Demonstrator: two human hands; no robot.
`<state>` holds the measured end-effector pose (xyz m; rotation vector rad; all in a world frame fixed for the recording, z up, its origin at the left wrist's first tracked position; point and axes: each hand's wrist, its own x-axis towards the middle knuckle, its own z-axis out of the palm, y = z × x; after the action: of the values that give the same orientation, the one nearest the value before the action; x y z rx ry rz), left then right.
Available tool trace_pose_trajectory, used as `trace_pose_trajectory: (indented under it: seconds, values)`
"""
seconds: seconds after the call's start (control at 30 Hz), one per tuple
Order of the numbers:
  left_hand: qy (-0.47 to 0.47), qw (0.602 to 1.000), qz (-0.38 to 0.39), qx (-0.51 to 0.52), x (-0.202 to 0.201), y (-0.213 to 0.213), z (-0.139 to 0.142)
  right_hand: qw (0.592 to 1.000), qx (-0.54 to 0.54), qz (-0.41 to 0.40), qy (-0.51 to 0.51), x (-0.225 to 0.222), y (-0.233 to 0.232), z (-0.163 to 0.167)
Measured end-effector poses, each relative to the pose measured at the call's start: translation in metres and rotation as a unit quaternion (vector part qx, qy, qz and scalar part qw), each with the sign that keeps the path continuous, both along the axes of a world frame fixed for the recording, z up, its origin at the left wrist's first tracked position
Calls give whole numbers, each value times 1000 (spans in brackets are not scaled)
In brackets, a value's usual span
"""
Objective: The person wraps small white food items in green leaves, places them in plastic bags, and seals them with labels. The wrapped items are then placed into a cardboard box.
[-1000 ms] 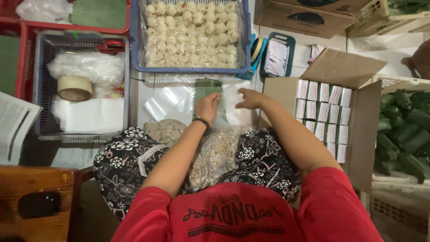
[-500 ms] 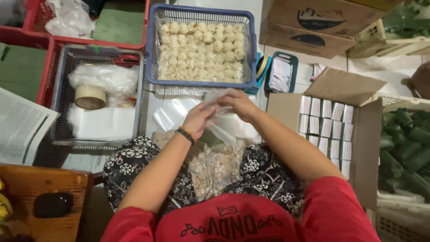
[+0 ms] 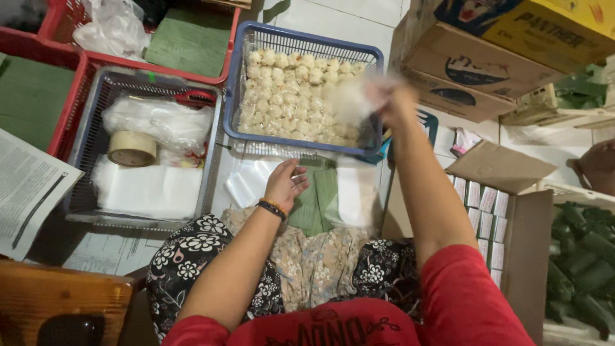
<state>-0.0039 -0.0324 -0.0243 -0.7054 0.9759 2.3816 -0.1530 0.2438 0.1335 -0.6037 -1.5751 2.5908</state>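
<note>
My right hand (image 3: 392, 97) is raised over the right rim of a blue basket (image 3: 236, 96) and is blurred by motion. It grips a small clear plastic bag (image 3: 349, 99) with something pale in it. The basket is full of pale round dumpling-like pieces (image 3: 288, 96). My left hand (image 3: 286, 184) lies lower, fingers loosely bent, empty, touching a stack of folded green leaf strips (image 3: 321, 202). Beside these lie flat clear plastic bags (image 3: 246, 182). A patterned cloth (image 3: 314, 263) covers my lap.
A grey basket (image 3: 86, 160) at the left holds a tape roll (image 3: 131, 148), plastic sheets and red scissors (image 3: 195, 98). Red crates (image 3: 64, 109) with green leaves stand behind. Cardboard boxes (image 3: 474, 64) are stacked at the right, above an open box of small packets (image 3: 487, 205) and green bundles (image 3: 586, 269).
My right hand has swung up and right from the lap area to the blue basket, carrying the bag. My left hand let go of the bag and dropped onto the leaves.
</note>
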Motion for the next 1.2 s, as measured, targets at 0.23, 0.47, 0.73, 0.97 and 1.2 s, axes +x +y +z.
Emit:
trace_pose_trajectory:
  seconds: [0.23,0.47,0.73,0.97,1.2]
  values:
    - [30,999,-27,12,-6,12,9,633,663,-258,304,-21,-34,-11]
    - [34,999,-31,2,-12,14,13,476,864,89,136,-9,-72,-86]
    - [62,997,-39,-13,-13,8,31,711,657,250,23,-31,-43,-69]
    - [236,966,32,-101,-12,9,37,918,49,390,-42,30,-35,-31]
    - [242,965,-104,10,12,1,70,859,125,497,8,119,-38,-3]
